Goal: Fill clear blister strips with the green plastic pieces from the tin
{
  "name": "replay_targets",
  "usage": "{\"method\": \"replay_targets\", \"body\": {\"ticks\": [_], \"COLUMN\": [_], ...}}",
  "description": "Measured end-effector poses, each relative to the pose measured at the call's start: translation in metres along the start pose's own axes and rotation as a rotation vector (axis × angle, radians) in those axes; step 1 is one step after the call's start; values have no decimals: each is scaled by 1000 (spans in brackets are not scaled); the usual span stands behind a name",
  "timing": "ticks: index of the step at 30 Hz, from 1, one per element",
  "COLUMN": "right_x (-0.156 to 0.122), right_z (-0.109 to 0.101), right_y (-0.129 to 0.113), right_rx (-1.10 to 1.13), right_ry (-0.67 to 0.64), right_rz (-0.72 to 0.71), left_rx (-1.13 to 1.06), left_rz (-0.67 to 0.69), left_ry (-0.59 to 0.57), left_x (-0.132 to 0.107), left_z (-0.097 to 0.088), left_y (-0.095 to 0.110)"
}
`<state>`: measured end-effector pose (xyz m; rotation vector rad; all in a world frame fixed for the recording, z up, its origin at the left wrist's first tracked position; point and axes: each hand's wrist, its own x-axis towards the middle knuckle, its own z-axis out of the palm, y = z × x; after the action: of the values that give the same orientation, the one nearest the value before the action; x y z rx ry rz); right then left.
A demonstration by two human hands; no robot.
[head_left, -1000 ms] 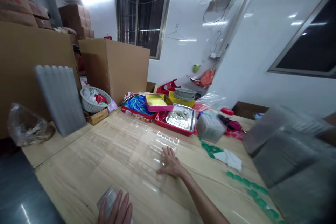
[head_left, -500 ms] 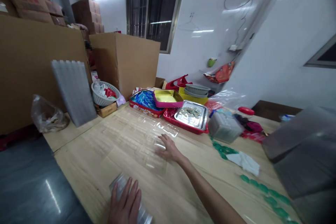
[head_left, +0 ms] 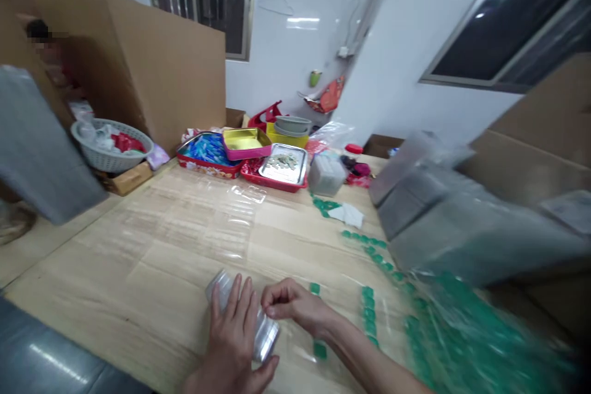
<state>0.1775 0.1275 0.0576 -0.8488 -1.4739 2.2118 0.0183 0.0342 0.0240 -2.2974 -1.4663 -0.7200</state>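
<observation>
My left hand [head_left: 234, 326] lies over a stack of clear plastic trays [head_left: 266, 337] near the table's front, fingers stretched out and apart, thumb off to the lower right. At the stack's upper right side, my right hand [head_left: 290, 306] is closed in a pinch. What sits between its fingertips is too small to make out. Ahead of both hands, clear plastic trays [head_left: 237, 221] are laid out flat on the wooden table [head_left: 152, 289]. Just right of my right hand are green pieces [head_left: 369, 311] in rows.
Tins, one with blue packets [head_left: 207, 149], stand at the back beside a metal tray [head_left: 295, 169] and a clear tub [head_left: 327, 173]. A white tissue [head_left: 348, 214] lies nearby. Grey plastic-wrapped bundles [head_left: 443, 215] border the right. A basket [head_left: 113, 157] stands at the left.
My right hand has come back from the laid-out trays to the stack, its fingers going from spread to pinched. My left hand stays on the stack. The view has turned right.
</observation>
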Motion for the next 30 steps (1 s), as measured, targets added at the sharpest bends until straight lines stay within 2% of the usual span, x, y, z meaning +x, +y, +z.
{"method": "replay_targets", "body": {"ticks": [6, 10, 16, 24, 30], "right_x": [-27, -42, -35, -14, -12], "right_z": [-47, -58, -62, -81, -81], "right_y": [-9, -6, 1, -7, -11], "right_rx": [-61, -36, 38, 2, -61], "right_ry": [64, 100, 79, -14, -59], "right_rz": [-21, -41, -38, -21, -17], "left_rx": [-12, 1, 6, 40, 16], "left_rz": [-62, -35, -42, -109, -106], "left_ry": [-20, -23, -15, 38, 62], "left_x": [39, 49, 50, 63, 56], "left_z": [15, 22, 27, 40, 43], "left_y": [40, 54, 50, 52, 52]}}
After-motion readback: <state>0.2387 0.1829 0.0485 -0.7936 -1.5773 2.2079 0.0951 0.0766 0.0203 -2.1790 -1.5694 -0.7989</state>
